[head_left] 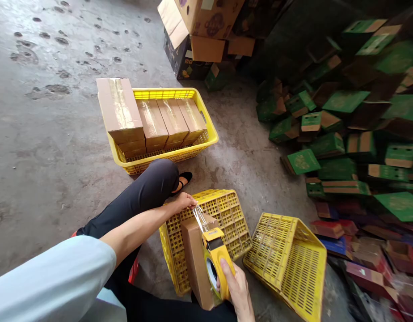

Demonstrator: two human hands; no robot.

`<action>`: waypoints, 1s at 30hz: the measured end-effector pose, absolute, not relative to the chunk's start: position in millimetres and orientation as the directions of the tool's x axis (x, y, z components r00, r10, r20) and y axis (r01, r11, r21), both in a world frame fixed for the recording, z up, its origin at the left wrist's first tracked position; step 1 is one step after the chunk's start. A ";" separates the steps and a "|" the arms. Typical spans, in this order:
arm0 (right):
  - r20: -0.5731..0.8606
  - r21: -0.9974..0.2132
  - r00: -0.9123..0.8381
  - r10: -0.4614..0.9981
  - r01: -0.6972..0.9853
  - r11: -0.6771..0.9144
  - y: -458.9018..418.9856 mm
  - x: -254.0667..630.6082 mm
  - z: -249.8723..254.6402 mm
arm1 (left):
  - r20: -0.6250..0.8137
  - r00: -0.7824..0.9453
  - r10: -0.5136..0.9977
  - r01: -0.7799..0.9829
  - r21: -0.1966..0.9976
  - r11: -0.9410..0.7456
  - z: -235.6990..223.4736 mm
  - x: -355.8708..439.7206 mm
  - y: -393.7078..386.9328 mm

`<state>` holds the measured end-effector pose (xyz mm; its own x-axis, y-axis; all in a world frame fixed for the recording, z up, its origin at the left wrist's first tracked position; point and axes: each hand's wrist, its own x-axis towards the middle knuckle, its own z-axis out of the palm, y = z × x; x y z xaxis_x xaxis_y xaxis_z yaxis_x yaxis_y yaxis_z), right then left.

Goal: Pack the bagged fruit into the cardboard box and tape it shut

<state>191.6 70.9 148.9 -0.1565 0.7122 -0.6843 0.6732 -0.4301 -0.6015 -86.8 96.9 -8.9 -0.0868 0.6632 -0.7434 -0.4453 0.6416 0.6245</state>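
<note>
My right hand (239,286) is wrapped around a yellow tape dispenser (223,264) with a roll of clear tape in it. The dispenser is held over the right side of a brown cardboard box (195,264). That box stands on an upturned yellow plastic crate (231,214), close to my legs. A shiny strip of tape (200,218) runs from the dispenser's head to my left hand (184,201), whose fingers pinch its end just beyond the box's far edge. The box's right side is partly hidden by the dispenser and my hand.
Ahead, a yellow basket (209,134) holds several taped cardboard boxes (173,120). Another yellow crate (297,268) lies on its side at right. Green cartons (347,107) are heaped along the right, and larger open cartons (206,44) stand at the back on the concrete floor (59,147).
</note>
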 end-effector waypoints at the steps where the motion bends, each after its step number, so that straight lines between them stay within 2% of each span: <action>1: -0.677 -0.605 -0.155 0.719 0.673 -0.425 70.3 191.4 149.0 | -0.751 -0.073 0.657 -0.428 0.618 0.659 -10.4 -86.1 96.7; 9: -0.660 -0.638 -0.213 0.721 0.666 -0.388 69.2 190.7 155.0 | -0.813 0.066 0.579 -0.283 0.541 0.792 -16.1 -71.3 91.9; 17: -0.644 -0.663 -0.228 0.730 0.642 -0.385 68.8 196.4 151.0 | -0.815 0.083 0.573 -0.248 0.540 0.804 -26.7 -53.8 82.0; 23: -0.639 -0.675 -0.235 0.732 0.628 -0.388 67.6 198.4 149.5 | -0.799 -0.004 0.601 -0.264 0.581 0.770 -26.2 -49.6 82.2; 30: -0.636 -0.683 -0.248 0.731 0.621 -0.384 68.4 198.7 147.3 | -0.711 -0.269 0.650 -0.278 0.703 0.654 -17.4 -68.0 97.2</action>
<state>198.7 68.4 147.3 -0.2475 0.7310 -0.6359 0.6209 -0.3841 -0.6833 -68.0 97.2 -17.4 -0.2688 0.6497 -0.7111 -0.2783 0.6544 0.7031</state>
